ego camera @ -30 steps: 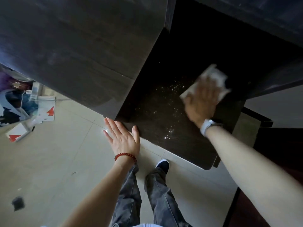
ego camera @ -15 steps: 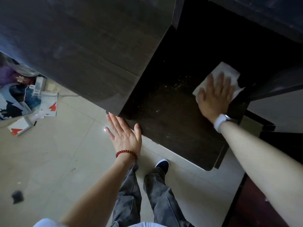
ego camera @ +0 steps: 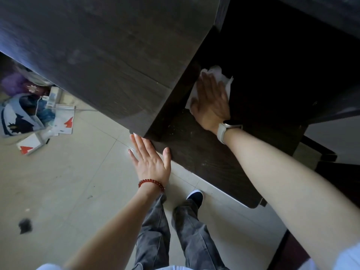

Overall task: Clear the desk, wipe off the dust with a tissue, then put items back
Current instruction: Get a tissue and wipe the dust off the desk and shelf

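My right hand (ego camera: 211, 102) lies flat on a white tissue (ego camera: 224, 78), pressing it onto the dark lower desk surface (ego camera: 204, 152), close against the side of the taller dark cabinet block (ego camera: 109, 61). A white watch sits on that wrist. My left hand (ego camera: 151, 158) is spread open with fingers apart at the front corner of the desk, its thumb at the edge, holding nothing. A red bead bracelet is on that wrist. Faint pale dust specks show on the desk near my right wrist.
A pile of items lies on the tiled floor at the left: white boxes with red marks (ego camera: 64, 121), a blue printed bag (ego camera: 17, 117) and a cable. A dark scrap (ego camera: 25, 225) lies on the floor. My legs and a dark shoe (ego camera: 194, 197) stand below the desk edge.
My right hand has swept the tissue leftward across the desk, from the right side to the cabinet wall. The dust patch seen earlier has thinned. My left hand stays at the corner.
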Demonstrator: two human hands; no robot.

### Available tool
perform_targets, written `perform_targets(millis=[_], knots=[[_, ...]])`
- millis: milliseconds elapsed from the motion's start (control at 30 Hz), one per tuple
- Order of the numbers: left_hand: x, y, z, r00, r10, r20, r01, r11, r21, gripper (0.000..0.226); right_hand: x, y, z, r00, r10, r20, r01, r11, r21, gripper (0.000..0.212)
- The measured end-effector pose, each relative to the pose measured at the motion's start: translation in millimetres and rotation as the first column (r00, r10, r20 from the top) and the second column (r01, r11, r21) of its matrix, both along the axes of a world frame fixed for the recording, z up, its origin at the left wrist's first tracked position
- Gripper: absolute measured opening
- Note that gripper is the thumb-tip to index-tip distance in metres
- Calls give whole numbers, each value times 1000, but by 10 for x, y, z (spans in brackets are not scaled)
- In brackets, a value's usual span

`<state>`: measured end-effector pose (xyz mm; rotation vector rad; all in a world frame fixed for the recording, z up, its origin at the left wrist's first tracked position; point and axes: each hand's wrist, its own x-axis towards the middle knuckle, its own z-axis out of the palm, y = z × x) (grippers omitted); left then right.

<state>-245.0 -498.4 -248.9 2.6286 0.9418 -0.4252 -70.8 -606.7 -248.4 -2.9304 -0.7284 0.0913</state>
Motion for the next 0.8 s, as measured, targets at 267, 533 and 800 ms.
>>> perform_targets(millis=[267, 533, 800], knots=[[-58, 79, 12, 992, -34, 119, 42, 997, -64, 81, -801, 282, 5, 999, -22, -43, 20, 999, -51, 65], [-181, 393, 196, 967, -200, 156, 206, 978, -21, 69, -1494, 10, 88, 947, 277, -160, -276, 961, 31, 56], [-199, 509, 220, 949, -309, 60, 308, 951, 28, 63, -1095, -35, 52, 915, -384, -125, 388, 922, 4, 57]])
